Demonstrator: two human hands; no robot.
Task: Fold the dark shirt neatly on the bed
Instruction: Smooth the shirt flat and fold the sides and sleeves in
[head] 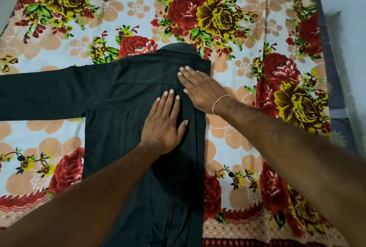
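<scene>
Shirt (122, 108), one, dark, lying back-up and flat on the bed, its collar (178, 48) pointing away from me and its hem running off the near edge of the view. One sleeve (49, 92) extends straight out to the left of the shirt body. The right side of the shirt ends in a straight vertical edge, with a long strip of dark cloth (200, 147) lying along it; whether this strip is the second sleeve I cannot tell.

Hands, two, both mine, both flat on the shirt with fingers straight and lightly spread, gripping nothing. Left hand (166, 124) presses palm-down on the middle of the shirt back, fingertips toward the collar. Right hand (200, 88) presses near the shirt's upper right corner, just below the collar, fingers angled up and to the left, wrist lying over the shirt's right edge. The two hands sit just beside each other without overlapping. One thin thread band (218, 102) circles my right wrist.

Bedsheet (247, 64), one, beneath the shirt on all visible sides, pale with peach blossoms and large red and yellow roses. A patterned red border (243, 215) of the sheet runs near the shirt's hem end. Beyond the sheet, far right of the shirt, a grey strip of mattress edge (334, 96) shows.
</scene>
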